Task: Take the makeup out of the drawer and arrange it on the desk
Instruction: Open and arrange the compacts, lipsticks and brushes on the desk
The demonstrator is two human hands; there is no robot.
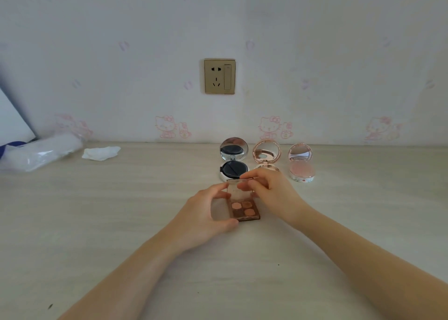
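- Eyeshadow palette (245, 210): I log it as the landmark. Small brown square case, lid raised, four pans showing, resting on the desk (97, 222) between both hands.
- Left hand (208, 215): I see it at the palette's left edge, fingers and thumb curled around the case, thumb at the near corner.
- Right hand (269, 188): just behind and right of the palette, fingertips pinching the top edge of the raised lid.
- Black cushion compact (234, 161): open, directly behind the palette.
- Rose-gold compact (266, 153): open, behind and right of the palette, its base partly hidden by the right hand.
- Pink blush compact (301, 165): open, farther right of the palette.
- Crumpled tissue (100, 153): well left of the palette, near the wall.
- Plastic-wrapped bundle (41, 155): left of the tissue.
- Wall socket (219, 76): above, behind the palette.
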